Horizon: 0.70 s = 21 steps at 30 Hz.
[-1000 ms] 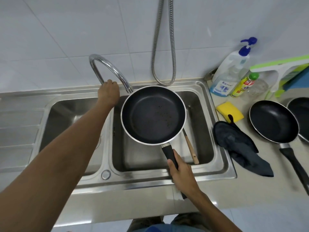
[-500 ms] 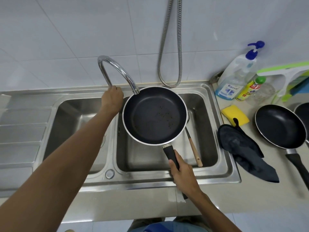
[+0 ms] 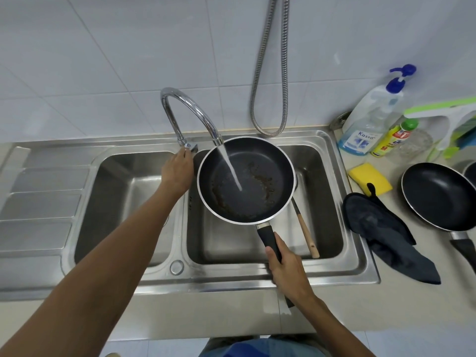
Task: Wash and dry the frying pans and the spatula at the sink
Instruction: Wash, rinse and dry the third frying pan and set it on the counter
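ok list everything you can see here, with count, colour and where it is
sink: 1, steel, two basins, draining board on the left
tap: 1, chrome, running into the held pan
hose: 1, metal, on the wall
pans: 3, black; one over the right basin, one on the counter, one cut off at the right edge
spatula: 1, wooden handle, right basin
sponge: 1, yellow, counter
cloth: 1, dark, counter
bottles: 2; clear with blue pump, yellow with green cap
squeegee: 1, green and white, far right
left hand: at tap base
right hand: gripping pan handle
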Each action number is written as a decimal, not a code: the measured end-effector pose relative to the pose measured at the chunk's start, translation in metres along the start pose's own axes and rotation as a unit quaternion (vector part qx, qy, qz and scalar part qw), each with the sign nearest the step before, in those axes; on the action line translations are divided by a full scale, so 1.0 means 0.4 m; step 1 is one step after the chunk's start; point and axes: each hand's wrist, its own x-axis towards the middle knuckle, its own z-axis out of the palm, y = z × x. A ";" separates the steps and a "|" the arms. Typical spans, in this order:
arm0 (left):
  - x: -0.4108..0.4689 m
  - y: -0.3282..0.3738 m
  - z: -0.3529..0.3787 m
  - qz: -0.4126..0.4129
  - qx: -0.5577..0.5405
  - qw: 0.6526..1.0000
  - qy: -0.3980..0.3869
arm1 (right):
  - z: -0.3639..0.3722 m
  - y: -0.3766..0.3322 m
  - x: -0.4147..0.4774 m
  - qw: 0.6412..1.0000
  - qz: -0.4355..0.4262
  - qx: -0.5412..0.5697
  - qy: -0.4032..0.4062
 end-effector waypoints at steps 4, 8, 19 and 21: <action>0.001 -0.004 -0.007 0.004 0.011 1.000 -0.010 | 0.008 0.002 0.001 1.000 0.006 -0.005 0.004; 0.003 -0.013 -0.013 0.010 0.016 1.000 -0.007 | 0.018 0.002 -0.002 1.000 -0.006 -0.004 0.011; 0.041 -0.054 -0.051 -0.002 0.080 0.996 0.032 | 0.027 0.010 -0.006 1.000 0.008 -0.017 0.020; 0.062 -0.068 -0.084 0.014 0.110 0.993 0.030 | 0.023 0.010 -0.009 0.999 0.012 -0.029 0.026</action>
